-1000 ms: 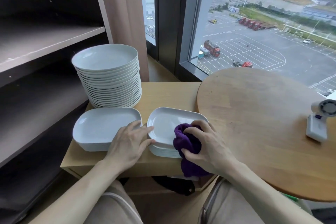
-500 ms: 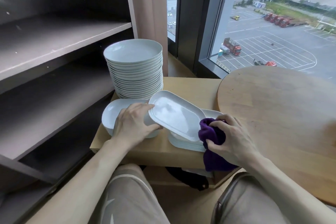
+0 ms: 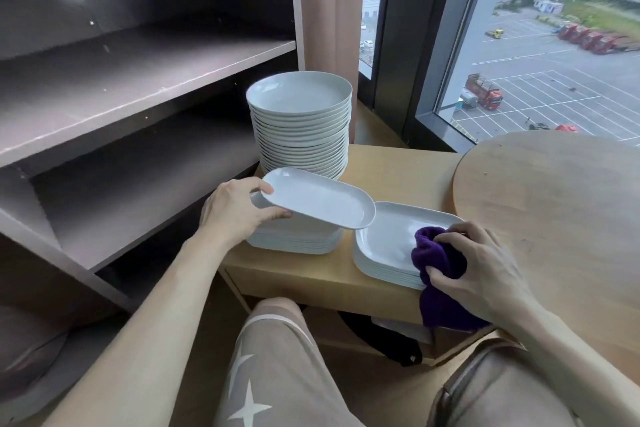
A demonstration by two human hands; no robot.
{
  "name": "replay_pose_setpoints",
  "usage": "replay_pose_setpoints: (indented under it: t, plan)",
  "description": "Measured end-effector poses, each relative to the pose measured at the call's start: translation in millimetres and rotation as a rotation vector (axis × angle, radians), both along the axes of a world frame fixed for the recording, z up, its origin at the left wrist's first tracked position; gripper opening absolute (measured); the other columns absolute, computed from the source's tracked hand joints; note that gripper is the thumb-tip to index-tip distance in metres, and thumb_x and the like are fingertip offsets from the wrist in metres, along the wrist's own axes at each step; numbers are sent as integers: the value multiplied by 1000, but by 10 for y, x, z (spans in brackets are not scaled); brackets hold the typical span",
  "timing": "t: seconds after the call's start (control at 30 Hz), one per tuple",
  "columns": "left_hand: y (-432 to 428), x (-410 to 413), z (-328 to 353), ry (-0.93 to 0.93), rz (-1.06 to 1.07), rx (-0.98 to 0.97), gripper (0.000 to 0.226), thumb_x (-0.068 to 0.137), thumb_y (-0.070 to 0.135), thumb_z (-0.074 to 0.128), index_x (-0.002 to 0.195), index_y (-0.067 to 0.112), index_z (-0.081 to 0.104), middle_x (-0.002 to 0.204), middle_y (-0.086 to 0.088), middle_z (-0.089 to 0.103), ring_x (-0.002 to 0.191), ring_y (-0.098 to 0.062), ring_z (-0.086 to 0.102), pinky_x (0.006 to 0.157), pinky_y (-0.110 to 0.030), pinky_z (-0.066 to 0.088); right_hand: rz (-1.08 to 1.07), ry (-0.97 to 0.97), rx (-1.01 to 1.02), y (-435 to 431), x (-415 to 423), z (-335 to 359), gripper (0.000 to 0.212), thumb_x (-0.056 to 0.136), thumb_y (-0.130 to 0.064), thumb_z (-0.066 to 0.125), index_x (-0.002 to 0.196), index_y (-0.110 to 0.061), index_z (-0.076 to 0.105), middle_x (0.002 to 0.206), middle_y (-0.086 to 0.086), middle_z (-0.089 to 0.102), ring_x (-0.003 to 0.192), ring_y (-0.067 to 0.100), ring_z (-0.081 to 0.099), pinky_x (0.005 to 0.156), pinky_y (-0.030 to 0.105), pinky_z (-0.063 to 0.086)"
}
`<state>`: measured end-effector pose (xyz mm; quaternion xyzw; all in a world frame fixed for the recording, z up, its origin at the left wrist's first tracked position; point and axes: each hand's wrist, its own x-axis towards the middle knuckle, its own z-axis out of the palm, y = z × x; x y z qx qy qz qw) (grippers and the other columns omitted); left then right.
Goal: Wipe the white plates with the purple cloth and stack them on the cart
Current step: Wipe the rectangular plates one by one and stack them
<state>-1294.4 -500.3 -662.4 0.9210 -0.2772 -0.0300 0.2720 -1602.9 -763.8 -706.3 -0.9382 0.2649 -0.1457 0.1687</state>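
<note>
- Low wooden cart (image 3: 398,170) stands by a window (image 3: 536,62), between dark shelving (image 3: 138,80) and a round table (image 3: 554,218).
- Left hand (image 3: 235,208) pinches a tilted white plate (image 3: 318,199) above the left stack (image 3: 294,243).
- Right hand (image 3: 485,270) grips the purple cloth (image 3: 436,256), pressed on the right stack (image 3: 384,246).
- Round plates (image 3: 301,128) tower behind.

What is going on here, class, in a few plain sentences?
A person is cleaning white plates on a wooden cart. The left hand holds an oblong plate tilted just above the left stack. The right hand grips the purple cloth, resting on the top plate of the right stack. A tall pile of round plates stands behind.
</note>
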Motion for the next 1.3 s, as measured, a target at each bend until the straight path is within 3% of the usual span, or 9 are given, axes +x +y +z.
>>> replay_pose_setpoints:
  t: [0.17,0.4,0.53,0.6,0.7,0.8,0.93,1.13,1.3]
  plan:
    - [64,54,-57,-1,-23,205,69,61,66,86,121,38,65,130,5,63,120,-23,56,88,-41,48,-7,6,1,3,6,-5,54,75,-62,68,119,-32,70,123,-15,53,119,19,48,96,40,42]
    - [58,43,-29,-117,22,454,40,71,56,85,93,30,64,103,6,65,84,-14,52,65,-31,39,-29,46,6,38,34,30,61,72,-73,52,120,-37,68,124,-15,52,119,20,47,97,42,42]
    - [-8,-21,-4,-89,-5,517,62,71,60,82,119,25,64,121,2,61,107,-22,56,80,-42,46,-30,121,-8,59,30,56,65,73,-78,44,125,-42,61,129,-16,47,124,19,39,104,45,34]
    - [-90,-105,-18,-95,-101,487,85,73,61,79,144,26,49,156,-2,39,139,-28,38,106,-51,38,-12,188,-40,60,29,69,74,71,-86,42,129,-43,55,134,-15,44,131,21,32,112,50,27]
    - [-291,-359,-51,-48,-329,363,98,74,62,79,155,35,33,169,4,11,154,-21,11,123,-48,17,22,243,-36,47,21,81,83,68,-90,42,135,-42,49,138,-13,40,136,23,30,115,51,26]
    - [-492,-635,-148,-37,-473,297,91,83,68,67,158,41,23,170,9,8,154,-16,10,124,-45,16,35,228,-20,43,18,64,73,73,-81,48,135,-42,49,137,-12,40,132,24,34,110,47,32]
    - [-571,-750,-284,-78,-494,420,84,93,70,49,160,38,11,170,11,4,155,-14,6,124,-42,13,20,210,-25,56,28,42,66,75,-76,49,131,-42,52,134,-12,43,128,22,37,108,44,32]
    - [-565,-687,-297,-146,-378,460,87,90,75,46,158,27,21,167,2,22,152,-20,19,119,-43,23,7,195,-28,63,27,26,62,76,-74,51,129,-42,53,132,-13,43,126,20,38,107,43,33]
    - [-666,-844,-336,-232,-508,315,81,90,73,45,158,37,20,168,-7,13,155,-21,4,125,-42,7,-20,166,-14,90,32,49,58,73,-69,52,125,-42,57,126,-15,45,122,19,41,103,42,34]
